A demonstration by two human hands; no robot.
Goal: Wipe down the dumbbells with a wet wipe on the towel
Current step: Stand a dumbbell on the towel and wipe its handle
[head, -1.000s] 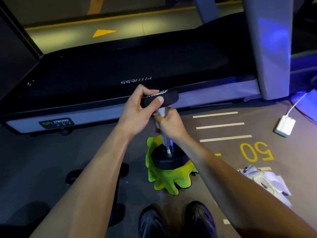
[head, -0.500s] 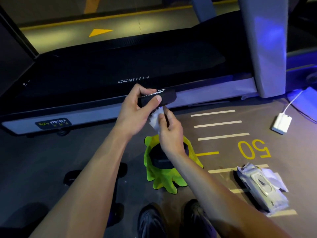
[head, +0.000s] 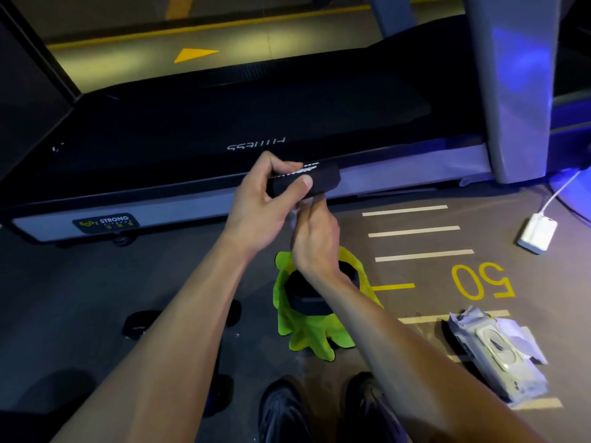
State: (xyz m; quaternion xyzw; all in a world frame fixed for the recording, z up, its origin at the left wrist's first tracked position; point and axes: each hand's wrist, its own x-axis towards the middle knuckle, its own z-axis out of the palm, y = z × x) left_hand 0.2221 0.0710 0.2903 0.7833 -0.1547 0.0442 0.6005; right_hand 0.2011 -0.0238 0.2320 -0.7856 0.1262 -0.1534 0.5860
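Note:
A black dumbbell stands upright on a lime-green towel (head: 315, 335) on the floor. Its lower head (head: 305, 297) rests on the towel and its upper head (head: 323, 180) is pinched by my left hand (head: 262, 206). My right hand (head: 315, 241) is wrapped round the hidden handle just under the upper head, holding a white wet wipe (head: 295, 215) of which only a scrap shows.
A second black dumbbell (head: 140, 324) lies on the floor to the left, mostly behind my left arm. A wet wipe pack (head: 494, 353) lies at the right. A white charger (head: 537, 235) and cable sit further right. A treadmill (head: 224, 123) runs across behind. My shoes (head: 326, 410) are below.
My right hand with the wipe has slid up the handle from near the lower head to just under the upper head. My left hand keeps its hold on the upper head.

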